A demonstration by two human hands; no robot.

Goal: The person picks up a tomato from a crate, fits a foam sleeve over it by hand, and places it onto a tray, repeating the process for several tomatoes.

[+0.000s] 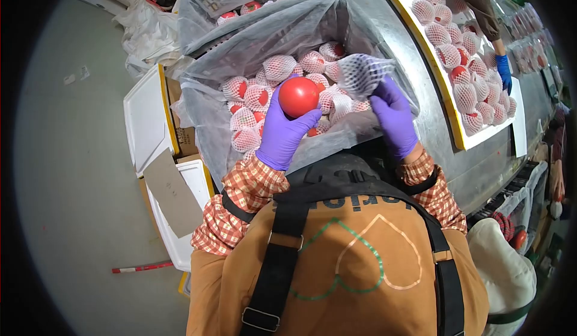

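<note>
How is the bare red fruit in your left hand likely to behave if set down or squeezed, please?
The red fruit looks round and smooth, so it would probably roll if set down. Its glossy skin may slip in the gloved left hand. The foam net in the right hand suggests it bruises easily.

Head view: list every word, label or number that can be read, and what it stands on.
Apron: letters on the black chest band, upside down, cut off; unreadable.
Cardboard box: small print, too blurred.
Plastic bag: printed panel, too small.
Tomato in left hand, foam net in right hand: no text.
</note>
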